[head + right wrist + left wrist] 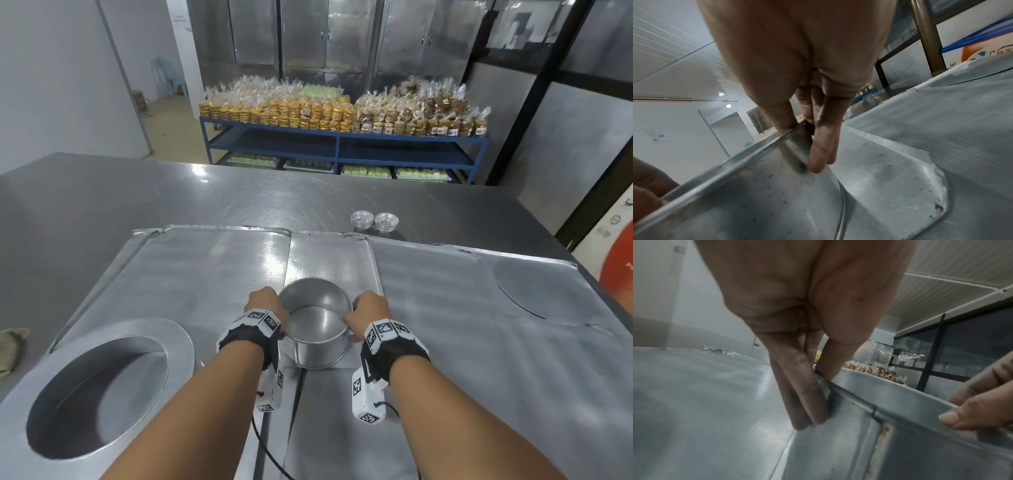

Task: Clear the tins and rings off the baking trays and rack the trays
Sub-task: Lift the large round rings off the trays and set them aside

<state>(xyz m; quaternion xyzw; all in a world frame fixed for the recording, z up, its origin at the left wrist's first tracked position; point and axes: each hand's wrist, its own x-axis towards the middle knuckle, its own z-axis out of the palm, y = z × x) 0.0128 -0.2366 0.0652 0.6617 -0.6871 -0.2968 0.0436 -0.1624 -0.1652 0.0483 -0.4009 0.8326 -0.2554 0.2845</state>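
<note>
- Round metal tin (pixel 317 325) upright near the middle of the surface (pixel 102 198), on the narrow strip of tray (pixel 330 260) showing between two larger baking trays.
- Left hand (pixel 265 303) on the tin's left rim: thumb inside, fingers (pixel 801 395) straight down the outer wall, pinching the rim between them.
- Right hand (pixel 368 313) on the tin's right rim in the same manner: thumb over the edge, fingers (pixel 822 146) flat against the outside wall.
- Both wrists in black straps with white marker blocks.
- Left baking tray (pixel 212 274) under a wide, shallow ring (pixel 102 390) lying at its near left corner.
- Right baking tray (pixel 462 325) with a flat round disc (pixel 534 287) lying near its far right corner.
- Two small stacks of little foil cups (pixel 374 221) side by side on the bare surface, just beyond the trays' far edge.
- Crumpled cloth (pixel 10 349) at the surface's left edge.
- Blue shelf rack (pixel 339 147) behind, piled with bagged baked goods; steel cabinets (pixel 325 34) behind that.
</note>
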